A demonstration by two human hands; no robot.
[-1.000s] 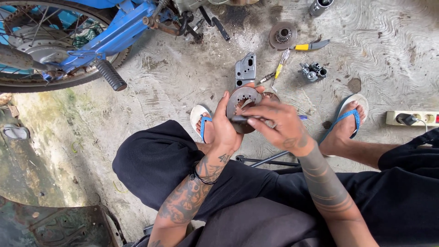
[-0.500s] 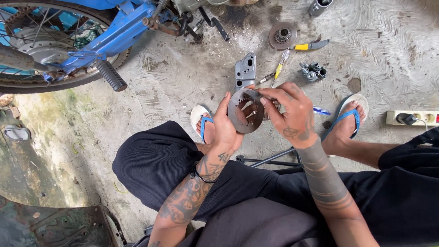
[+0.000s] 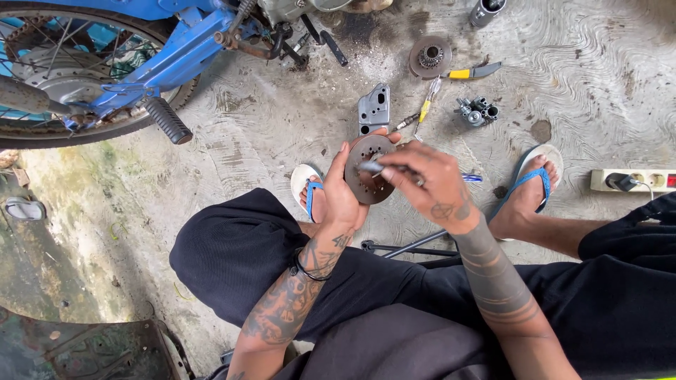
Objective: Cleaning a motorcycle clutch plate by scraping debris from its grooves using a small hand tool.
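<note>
My left hand (image 3: 343, 200) grips a round rusty-brown metal disc (image 3: 366, 184) by its left edge and holds it upright above my knees. My right hand (image 3: 429, 184) lies across the disc's right side, fingers closed on a thin grey tool (image 3: 371, 167) whose tip rests on the disc's face. Both forearms are tattooed. I squat on the concrete floor in black clothes and blue-strapped sandals.
A blue motorbike (image 3: 162, 63) with its rear wheel stands at the upper left. On the floor lie a grey metal bracket (image 3: 374, 108), a round sprocket part (image 3: 430, 56), a yellow-handled tool (image 3: 475, 71), a screwdriver (image 3: 427, 105), a small carburettor-like part (image 3: 477, 110) and a power strip (image 3: 634, 181).
My right hand has shifted from the disc's upper right edge onto its face, now pressing the thin tool against it. The disc has tilted slightly in my left hand.
</note>
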